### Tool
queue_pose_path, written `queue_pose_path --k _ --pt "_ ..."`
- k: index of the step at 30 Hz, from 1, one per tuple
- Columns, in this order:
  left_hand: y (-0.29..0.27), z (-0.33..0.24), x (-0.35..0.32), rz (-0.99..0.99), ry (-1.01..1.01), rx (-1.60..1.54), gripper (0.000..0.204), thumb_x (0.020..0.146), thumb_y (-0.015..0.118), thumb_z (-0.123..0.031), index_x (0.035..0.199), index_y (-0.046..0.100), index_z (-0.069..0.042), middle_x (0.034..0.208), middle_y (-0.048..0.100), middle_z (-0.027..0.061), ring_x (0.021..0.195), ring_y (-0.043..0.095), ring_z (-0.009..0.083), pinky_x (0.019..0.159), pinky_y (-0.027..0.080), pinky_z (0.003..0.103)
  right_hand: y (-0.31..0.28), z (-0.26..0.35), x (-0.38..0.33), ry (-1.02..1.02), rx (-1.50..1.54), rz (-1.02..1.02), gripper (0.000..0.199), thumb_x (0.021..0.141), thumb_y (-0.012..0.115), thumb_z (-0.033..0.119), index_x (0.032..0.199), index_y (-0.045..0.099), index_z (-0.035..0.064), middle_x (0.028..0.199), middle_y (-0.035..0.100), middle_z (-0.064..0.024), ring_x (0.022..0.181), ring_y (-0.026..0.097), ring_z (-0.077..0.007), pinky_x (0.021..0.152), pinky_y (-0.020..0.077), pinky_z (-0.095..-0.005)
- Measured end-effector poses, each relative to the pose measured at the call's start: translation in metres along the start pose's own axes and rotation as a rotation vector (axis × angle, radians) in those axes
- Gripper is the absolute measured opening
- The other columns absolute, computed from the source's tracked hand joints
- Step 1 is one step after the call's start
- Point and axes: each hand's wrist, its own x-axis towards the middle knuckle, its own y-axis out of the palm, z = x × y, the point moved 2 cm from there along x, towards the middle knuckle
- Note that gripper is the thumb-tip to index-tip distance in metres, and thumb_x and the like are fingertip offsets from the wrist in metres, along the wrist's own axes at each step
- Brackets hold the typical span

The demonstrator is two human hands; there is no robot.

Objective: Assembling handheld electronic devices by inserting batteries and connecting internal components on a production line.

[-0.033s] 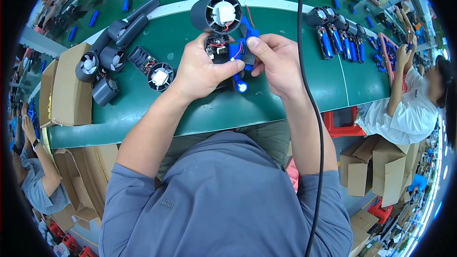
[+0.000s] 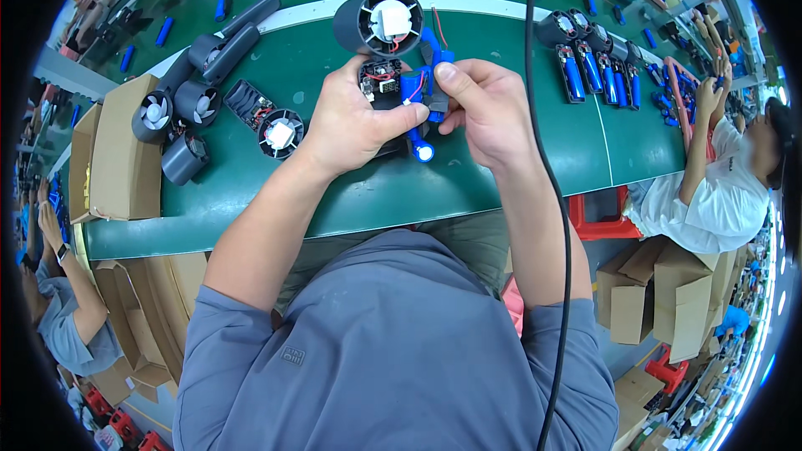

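My left hand (image 2: 349, 124) is closed around the open handle of a dark grey handheld fan (image 2: 380, 25), its round head pointing away from me. Red wires and a circuit board (image 2: 381, 79) show in the handle. The left thumb presses against a blue battery pack (image 2: 413, 90) beside the board. With thumb and fingers, my right hand (image 2: 486, 108) pinches a dark piece (image 2: 438, 101) at the battery pack's right side; what exactly the fingertips grip is partly hidden. Another blue battery (image 2: 420, 149) sticks out below the left thumb, and more blue parts (image 2: 433, 46) lie just beyond.
An open fan (image 2: 280, 135) lies left of my hands, near several grey fans (image 2: 199, 104) and a cardboard box (image 2: 125, 154). Fans with blue batteries (image 2: 591, 71) stand in a row at the right. A black cable (image 2: 532, 100) hangs by my right arm. Co-workers sit on both sides.
The fan in my left hand has tilted very slightly, showing a little more of the circuit board. Both hands keep nearly the same place and grip.
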Motion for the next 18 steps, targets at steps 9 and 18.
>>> queue_pose_path --k 9,18 --pt "-0.004 0.009 0.004 0.038 -0.123 -0.164 0.042 0.068 0.078 -0.010 0.100 0.054 0.002 0.086 0.061 0.0049 0.076 0.059 0.0107 0.071 0.051 0.026 -0.008 -0.017 0.010 0.099 0.252 0.147 0.026 0.090 0.062 0.025 0.090 0.062 -0.0007 0.075 0.064 -0.0078 0.060 0.062 -0.0135 0.045 0.0513 -0.0247" --pt "-0.002 0.005 0.004 0.039 -0.181 -0.443 0.035 0.071 0.075 -0.004 0.100 0.055 -0.001 0.086 0.062 0.0043 0.076 0.061 0.0120 0.072 0.052 0.028 -0.009 -0.031 0.012 0.096 0.591 0.301 0.026 0.092 0.059 0.026 0.096 0.061 0.0001 0.082 0.065 -0.0101 0.066 0.065 -0.0175 0.052 0.0556 -0.0285"
